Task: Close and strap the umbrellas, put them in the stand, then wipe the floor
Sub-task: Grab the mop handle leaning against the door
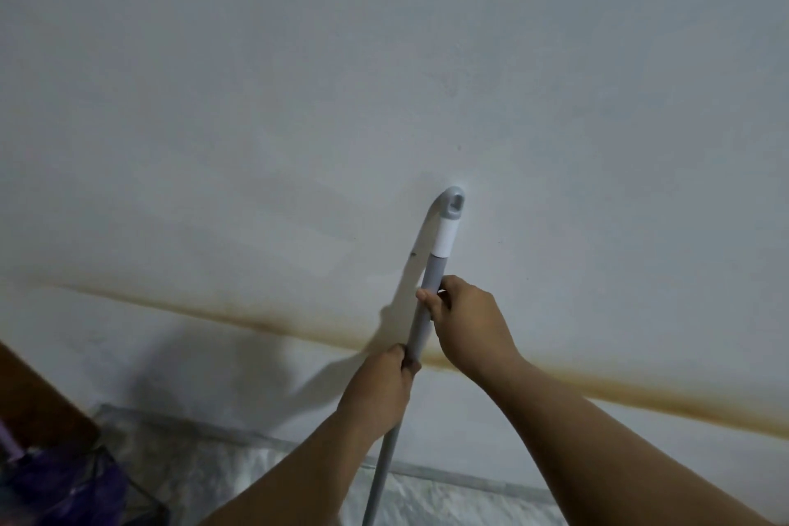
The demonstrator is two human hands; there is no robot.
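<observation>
A grey mop handle (431, 278) with a white collar and a grey hanging loop at its top stands nearly upright in front of a white wall. My right hand (465, 320) grips the pole high up, just below the white collar. Lower on the same pole, my left hand (380, 389) grips it too. The mop's lower end runs out of view at the bottom edge. A purple umbrella (55, 483) sits in a dark wire stand (149, 504) at the bottom left corner.
The white wall (384, 77) fills most of the view, with a brown stain line (213, 312) across it. A brown wooden edge (38, 393) shows at the left. Pale floor (448, 500) meets the wall at the bottom.
</observation>
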